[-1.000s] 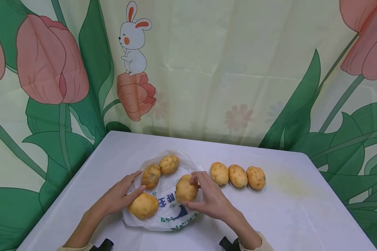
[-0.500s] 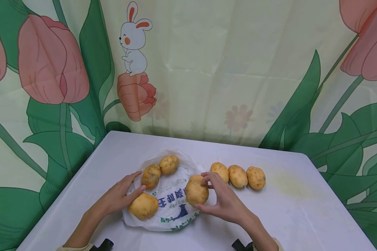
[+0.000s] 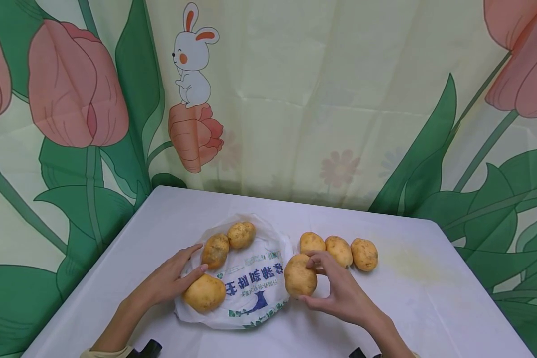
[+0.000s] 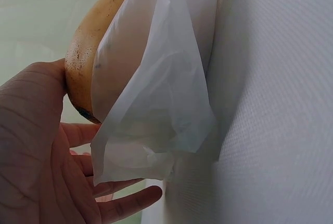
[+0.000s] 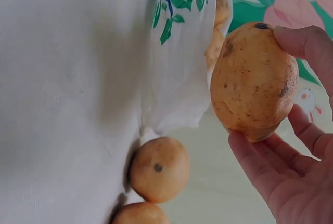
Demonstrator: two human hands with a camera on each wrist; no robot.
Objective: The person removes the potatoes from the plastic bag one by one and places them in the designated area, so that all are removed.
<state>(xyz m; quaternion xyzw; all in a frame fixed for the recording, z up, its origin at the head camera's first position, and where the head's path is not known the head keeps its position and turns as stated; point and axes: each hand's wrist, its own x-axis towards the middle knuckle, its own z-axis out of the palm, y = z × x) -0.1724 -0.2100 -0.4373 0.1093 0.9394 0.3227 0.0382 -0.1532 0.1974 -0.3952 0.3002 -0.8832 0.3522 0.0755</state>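
Observation:
My right hand pinches a potato between thumb and fingers, raised at the right edge of a white plastic bag with blue and green print. Dark spots mark this potato's skin in the right wrist view. On the bag lie a large potato in front and two smaller ones behind it. My left hand is spread at the bag's left side, its thumb reaching over the large potato. In the left wrist view, the fingers are loosely extended beside the bag's edge, which partly covers a potato.
Three potatoes sit in a row to the right of the bag: a left one, a middle one and a right one. A white cloth covers the table. Behind it hangs a curtain with tulips and a rabbit.
My right hand has carried its potato rightward, from over the bag to its right edge, uncovering more of the print. The left hand and the other potatoes have stayed put.

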